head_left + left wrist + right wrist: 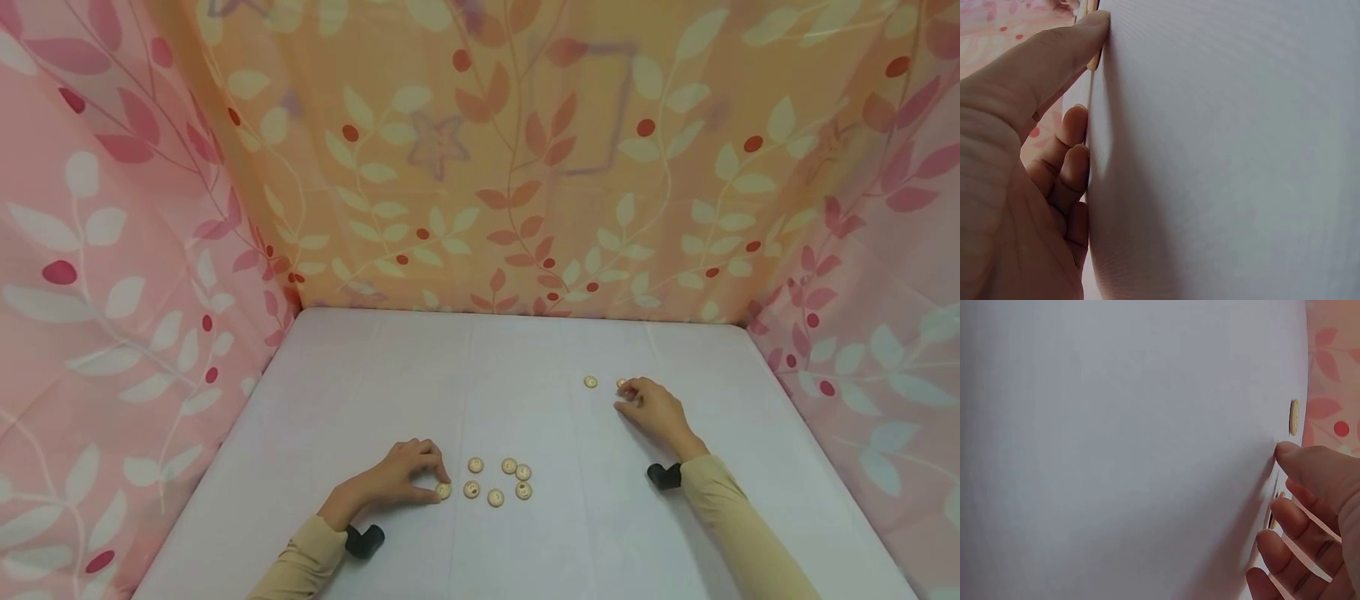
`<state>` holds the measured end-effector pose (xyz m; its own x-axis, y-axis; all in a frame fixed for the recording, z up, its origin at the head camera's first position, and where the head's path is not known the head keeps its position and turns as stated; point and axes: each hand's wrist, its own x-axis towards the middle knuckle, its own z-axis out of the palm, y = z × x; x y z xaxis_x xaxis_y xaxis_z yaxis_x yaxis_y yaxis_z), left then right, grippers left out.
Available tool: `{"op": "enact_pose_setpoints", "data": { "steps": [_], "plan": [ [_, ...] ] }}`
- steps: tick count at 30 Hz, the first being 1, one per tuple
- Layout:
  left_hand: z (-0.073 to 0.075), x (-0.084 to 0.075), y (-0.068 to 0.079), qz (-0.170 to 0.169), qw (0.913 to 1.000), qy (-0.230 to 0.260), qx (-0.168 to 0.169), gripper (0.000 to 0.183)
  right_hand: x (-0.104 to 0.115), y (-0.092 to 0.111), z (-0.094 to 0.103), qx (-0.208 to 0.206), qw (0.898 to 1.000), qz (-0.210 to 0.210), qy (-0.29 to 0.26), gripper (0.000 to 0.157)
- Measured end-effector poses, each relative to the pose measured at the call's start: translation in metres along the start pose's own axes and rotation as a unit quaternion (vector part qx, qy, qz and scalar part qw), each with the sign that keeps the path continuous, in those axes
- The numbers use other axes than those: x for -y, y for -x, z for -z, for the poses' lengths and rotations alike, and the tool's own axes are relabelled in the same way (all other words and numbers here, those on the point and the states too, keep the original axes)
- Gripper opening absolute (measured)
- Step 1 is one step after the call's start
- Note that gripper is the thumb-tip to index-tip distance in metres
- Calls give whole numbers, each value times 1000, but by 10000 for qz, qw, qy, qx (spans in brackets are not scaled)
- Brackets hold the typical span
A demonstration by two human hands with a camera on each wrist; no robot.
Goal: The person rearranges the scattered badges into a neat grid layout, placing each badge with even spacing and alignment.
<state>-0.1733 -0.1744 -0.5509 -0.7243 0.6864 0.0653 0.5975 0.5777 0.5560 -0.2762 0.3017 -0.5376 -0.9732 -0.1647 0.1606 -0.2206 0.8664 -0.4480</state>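
Left of the loose cluster of six pale discs [496, 497], and on its near side, a tan left sleeve [300, 554] reaches over the white bench [405, 367], with a black wrist mount [364, 542] at its cuff. Right of the cluster a right sleeve [742, 517] slants in too, a second black mount [664, 477] beside its cuff. Just left of the cluster I see the left hand [393, 477], its thumb and forefinger pinching a single disc [443, 491], the other fingers bent loosely toward the bench. The cluster itself forms an uneven ring; the pair at its far right touch or overlap, I can't tell which from here. Small dark marks show on the faces, too fine to make out. Beyond the cluster and to its right is the right hand [652, 410], well apart from the left. Its thumb stands away from its fingers, which reach over a half-hidden disc [620, 383]; I can't tell whether they touch it. Also beyond and right of the cluster, near that hand, a lone disc [590, 382] lies flat. Farthest off, behind the cluster, hangs an orange leaf-print curtain [480, 167].
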Motion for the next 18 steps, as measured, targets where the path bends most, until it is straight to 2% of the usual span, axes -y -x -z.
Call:
{"op": "enact_pose_setpoints", "data": {
  "steps": [8, 18],
  "plan": [
    [1, -1, 0, 77, 10000, 29, 23, 19, 14, 8, -6, 103, 9998, 144, -82, 23],
    [-1, 0, 0, 47, 10000, 5, 9, 19, 33, 14, -16, 191, 9977, 644, -71, 19]
  ]
}}
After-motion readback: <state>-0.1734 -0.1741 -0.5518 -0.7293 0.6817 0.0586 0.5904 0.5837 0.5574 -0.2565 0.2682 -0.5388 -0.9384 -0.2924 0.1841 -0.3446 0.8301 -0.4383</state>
